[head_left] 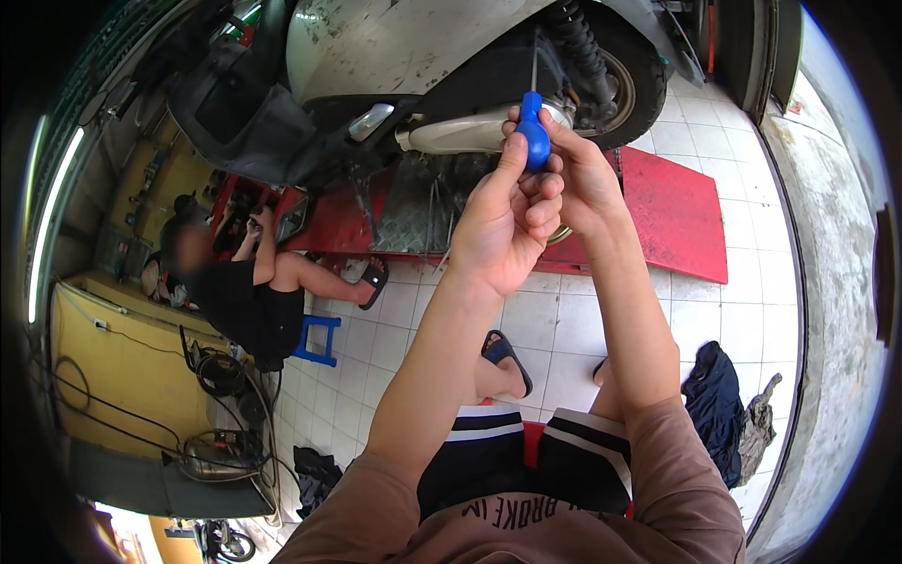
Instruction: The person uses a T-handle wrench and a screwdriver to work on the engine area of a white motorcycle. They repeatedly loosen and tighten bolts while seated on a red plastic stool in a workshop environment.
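Both hands are raised in front of the scooter (pixel 381 47) around a blue-handled screwdriver (pixel 534 141). Its thin metal shaft points away from me, toward the dark area beside the shock absorber (pixel 581 47); I cannot tell whether the tip touches anything. My left hand (pixel 503 207) has its thumb against the left side of the handle, with the other fingers curled. From the right, my right hand (pixel 584 169) pinches the handle with thumb and fingers. Just behind the hands are the scooter's light-coloured engine cover (pixel 456 132) and its rear wheel (pixel 639 80).
The scooter stands on a red lift platform (pixel 672 211) with a metal tread plate. At left another person (pixel 240 291) sits near a blue stool (pixel 319 340). An air compressor (pixel 221 456) with hoses stands lower left. Dark cloth (pixel 714 409) lies on the tiles at right.
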Demonstrator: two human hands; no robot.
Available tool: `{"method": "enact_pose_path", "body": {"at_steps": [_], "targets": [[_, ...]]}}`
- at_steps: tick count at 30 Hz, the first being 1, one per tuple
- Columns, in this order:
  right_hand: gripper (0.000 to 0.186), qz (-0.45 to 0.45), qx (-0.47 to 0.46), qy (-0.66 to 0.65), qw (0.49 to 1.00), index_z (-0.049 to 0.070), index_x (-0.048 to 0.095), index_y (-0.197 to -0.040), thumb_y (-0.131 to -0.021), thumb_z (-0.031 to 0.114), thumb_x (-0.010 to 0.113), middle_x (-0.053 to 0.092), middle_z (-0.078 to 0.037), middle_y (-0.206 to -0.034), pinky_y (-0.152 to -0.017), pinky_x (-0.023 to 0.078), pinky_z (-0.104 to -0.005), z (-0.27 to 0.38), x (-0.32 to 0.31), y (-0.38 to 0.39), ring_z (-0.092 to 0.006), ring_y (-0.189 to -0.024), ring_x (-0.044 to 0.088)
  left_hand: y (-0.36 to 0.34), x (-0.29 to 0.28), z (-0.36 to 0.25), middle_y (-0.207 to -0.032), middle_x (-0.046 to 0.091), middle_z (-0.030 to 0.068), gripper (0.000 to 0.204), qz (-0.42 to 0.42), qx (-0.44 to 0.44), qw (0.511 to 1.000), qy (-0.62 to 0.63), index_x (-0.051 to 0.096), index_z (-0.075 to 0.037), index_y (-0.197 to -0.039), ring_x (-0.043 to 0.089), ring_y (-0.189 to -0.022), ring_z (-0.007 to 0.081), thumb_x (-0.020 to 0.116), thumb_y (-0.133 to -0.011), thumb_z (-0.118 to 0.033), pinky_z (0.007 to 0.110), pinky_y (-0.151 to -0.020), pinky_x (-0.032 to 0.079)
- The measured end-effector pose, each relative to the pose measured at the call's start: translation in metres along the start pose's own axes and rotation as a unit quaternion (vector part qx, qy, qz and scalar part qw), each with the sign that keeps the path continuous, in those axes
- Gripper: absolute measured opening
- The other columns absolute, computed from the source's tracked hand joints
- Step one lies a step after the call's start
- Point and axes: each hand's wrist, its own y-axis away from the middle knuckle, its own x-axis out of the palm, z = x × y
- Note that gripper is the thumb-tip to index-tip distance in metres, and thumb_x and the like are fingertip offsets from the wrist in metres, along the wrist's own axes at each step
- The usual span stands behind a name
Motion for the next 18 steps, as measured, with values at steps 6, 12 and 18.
{"method": "enact_pose_path", "body": {"at_steps": [6, 12, 18], "targets": [[0.04, 0.025, 0.012, 0.069, 0.997, 0.0, 0.055, -0.121, -0.096, 0.031, 0.056, 0.062, -0.007, -0.1, -0.077, 0.052, -0.0287, 0.008, -0.013, -0.001, -0.015, -0.088, 0.06, 0.0, 0.001, -0.008, -0.07, 0.062, 0.0055, 0.036, -0.106, 0.045, 0.947, -0.301, 0.062, 0.003, -0.094, 0.052, -0.047, 0.0067, 0.06, -0.095, -0.033, 0.019, -0.042, 0.042], [0.035, -0.018, -0.012, 0.096, 0.995, -0.001, 0.059, -0.114, -0.097, 0.029, 0.054, 0.064, -0.008, -0.093, -0.074, 0.049, -0.0302, 0.004, -0.003, 0.002, -0.0154, -0.082, 0.059, 0.002, 0.006, -0.006, -0.067, 0.066, 0.0104, 0.028, -0.131, 0.189, 0.816, -0.531, 0.065, 0.007, -0.085, 0.062, -0.049, 0.0128, 0.063, -0.093, -0.02, 0.023, -0.043, 0.047], [0.035, -0.032, -0.021, 0.085, 0.996, -0.003, 0.059, -0.112, -0.097, 0.028, 0.057, 0.066, -0.009, -0.087, -0.074, 0.051, -0.0306, 0.005, -0.004, -0.001, -0.0157, -0.077, 0.062, 0.003, 0.01, -0.009, -0.059, 0.065, 0.01, 0.02, -0.092, 0.272, 0.642, -0.711, 0.065, 0.008, -0.08, 0.066, -0.05, 0.015, 0.066, -0.088, -0.011, 0.025, -0.047, 0.05]]}}
